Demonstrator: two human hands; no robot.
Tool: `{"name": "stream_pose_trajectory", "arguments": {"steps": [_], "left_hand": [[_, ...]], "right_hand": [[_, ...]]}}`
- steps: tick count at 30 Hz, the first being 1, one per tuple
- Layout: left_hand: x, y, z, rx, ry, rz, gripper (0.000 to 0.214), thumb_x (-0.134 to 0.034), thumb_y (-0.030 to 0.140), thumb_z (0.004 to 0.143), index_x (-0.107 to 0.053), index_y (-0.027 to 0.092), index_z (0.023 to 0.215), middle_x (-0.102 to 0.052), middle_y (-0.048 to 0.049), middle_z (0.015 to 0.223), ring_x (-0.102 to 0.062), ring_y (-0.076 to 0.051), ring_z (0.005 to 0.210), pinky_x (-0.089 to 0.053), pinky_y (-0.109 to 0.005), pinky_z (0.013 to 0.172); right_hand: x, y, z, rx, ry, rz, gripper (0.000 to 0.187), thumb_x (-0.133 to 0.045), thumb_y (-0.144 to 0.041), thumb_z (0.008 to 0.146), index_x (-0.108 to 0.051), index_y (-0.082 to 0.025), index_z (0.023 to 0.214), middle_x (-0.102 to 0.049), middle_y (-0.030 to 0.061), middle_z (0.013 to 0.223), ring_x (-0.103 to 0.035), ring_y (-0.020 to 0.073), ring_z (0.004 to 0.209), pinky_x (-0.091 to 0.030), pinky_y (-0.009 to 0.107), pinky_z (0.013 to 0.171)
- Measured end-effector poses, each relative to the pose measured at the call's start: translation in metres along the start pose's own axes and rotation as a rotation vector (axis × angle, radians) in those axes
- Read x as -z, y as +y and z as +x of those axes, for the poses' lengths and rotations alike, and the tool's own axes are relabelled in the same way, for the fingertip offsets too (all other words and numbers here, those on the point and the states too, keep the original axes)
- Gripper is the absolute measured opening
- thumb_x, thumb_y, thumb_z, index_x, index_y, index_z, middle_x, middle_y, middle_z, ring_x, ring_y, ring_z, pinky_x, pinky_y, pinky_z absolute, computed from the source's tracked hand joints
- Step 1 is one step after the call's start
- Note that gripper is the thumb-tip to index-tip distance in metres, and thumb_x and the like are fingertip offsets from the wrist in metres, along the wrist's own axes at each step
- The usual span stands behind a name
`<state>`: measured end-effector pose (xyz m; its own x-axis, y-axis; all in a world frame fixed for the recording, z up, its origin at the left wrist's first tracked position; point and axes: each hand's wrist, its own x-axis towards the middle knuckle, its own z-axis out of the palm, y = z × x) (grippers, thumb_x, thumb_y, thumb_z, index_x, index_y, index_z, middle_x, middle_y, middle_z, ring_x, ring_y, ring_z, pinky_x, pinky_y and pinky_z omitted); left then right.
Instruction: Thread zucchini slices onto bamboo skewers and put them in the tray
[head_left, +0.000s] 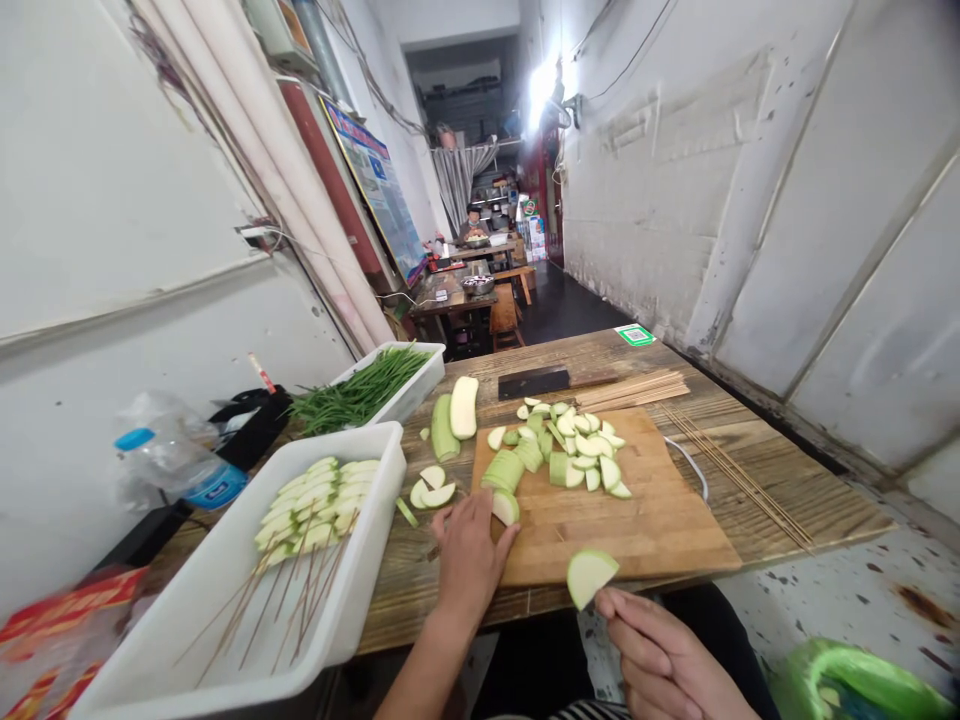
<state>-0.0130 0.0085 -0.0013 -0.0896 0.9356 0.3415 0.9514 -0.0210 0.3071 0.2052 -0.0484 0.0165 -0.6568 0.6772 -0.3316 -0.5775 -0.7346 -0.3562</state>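
Left hand (471,545) lay at board (637,535) edge, fingers half spread, grip unclear. Right hand (656,650) held slice (591,577), fingers closed. Tray (364,570) carried skewered slices (316,500).

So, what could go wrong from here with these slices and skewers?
The zucchini slice held in the right hand might slip and drop past the near edge of the wooden cutting board. The loose bamboo skewers right of it, lying near the edge of the table, could be knocked off.
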Motion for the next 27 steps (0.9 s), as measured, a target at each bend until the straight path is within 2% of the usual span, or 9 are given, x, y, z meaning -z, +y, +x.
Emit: {"name": "stream_pose_trajectory", "arguments": {"steps": [4,7,12,16,20,24,27], "left_hand": [[0.008,0.001,0.003,0.043,-0.084,-0.003,0.042,-0.06,0.028,0.075,-0.055,0.02,0.116,-0.064,-0.0123,0.114,-0.054,-0.028,0.11,-0.029,-0.047,0.095],[0.014,0.001,0.005,-0.015,-0.115,-0.043,0.046,-0.056,0.025,0.077,-0.052,0.016,0.122,-0.061,-0.0155,0.121,-0.052,-0.029,0.114,-0.034,-0.045,0.095],[0.01,0.002,0.008,-0.152,-0.012,-0.136,0.048,-0.046,0.028,0.085,-0.042,0.017,0.132,-0.05,-0.0153,0.132,-0.046,-0.026,0.123,-0.038,-0.04,0.098],[-0.004,0.01,0.01,-0.226,0.024,-0.08,0.043,-0.051,0.026,0.082,-0.048,0.016,0.123,-0.053,-0.0164,0.124,-0.051,-0.028,0.115,-0.042,-0.041,0.094],[-0.012,0.015,0.007,-0.295,0.048,0.004,0.04,-0.053,0.025,0.081,-0.048,0.015,0.12,-0.053,-0.0163,0.121,-0.05,-0.029,0.113,-0.043,-0.042,0.093],[-0.007,0.021,0.011,-0.297,-0.003,0.032,0.041,-0.053,0.028,0.081,-0.047,0.016,0.12,-0.053,-0.0148,0.116,-0.05,-0.028,0.108,-0.044,-0.04,0.088],[0.003,0.026,0.02,-0.294,-0.111,0.047,0.038,-0.056,0.028,0.078,-0.051,0.016,0.115,-0.053,-0.0124,0.11,-0.051,-0.027,0.103,-0.044,-0.039,0.087]], "right_hand": [[0.0,0.0,0.0,0.017,0.017,-0.037,0.016,-0.07,-0.029,0.077,-0.058,-0.018,0.075,-0.033,-0.0146,0.042,-0.008,-0.0015,0.028,-0.014,0.011,0.024],[0.001,0.002,0.0,0.043,0.042,-0.076,0.017,-0.069,-0.032,0.078,-0.059,-0.018,0.079,-0.034,-0.0142,0.044,-0.01,-0.0017,0.028,-0.014,0.011,0.024],[-0.002,0.003,0.0,0.117,0.076,-0.141,0.02,-0.068,-0.035,0.078,-0.059,-0.017,0.08,-0.036,-0.0132,0.045,-0.011,-0.0023,0.027,-0.014,0.01,0.025],[-0.004,0.002,-0.001,0.136,0.05,-0.142,0.019,-0.067,-0.035,0.079,-0.059,-0.018,0.078,-0.034,-0.0137,0.043,-0.01,-0.0016,0.027,-0.014,0.011,0.023],[-0.003,0.003,-0.003,0.15,0.074,-0.139,0.018,-0.066,-0.034,0.08,-0.059,-0.018,0.078,-0.034,-0.0137,0.043,-0.011,-0.0016,0.027,-0.015,0.01,0.023],[0.0,0.003,-0.003,0.171,0.071,-0.126,0.016,-0.066,-0.032,0.081,-0.059,-0.017,0.079,-0.036,-0.0129,0.045,-0.012,-0.0016,0.027,-0.015,0.01,0.024],[0.004,0.002,-0.003,0.158,0.039,-0.112,0.015,-0.064,-0.032,0.083,-0.061,-0.017,0.081,-0.035,-0.0128,0.043,-0.012,-0.0011,0.027,-0.015,0.011,0.023]]}}
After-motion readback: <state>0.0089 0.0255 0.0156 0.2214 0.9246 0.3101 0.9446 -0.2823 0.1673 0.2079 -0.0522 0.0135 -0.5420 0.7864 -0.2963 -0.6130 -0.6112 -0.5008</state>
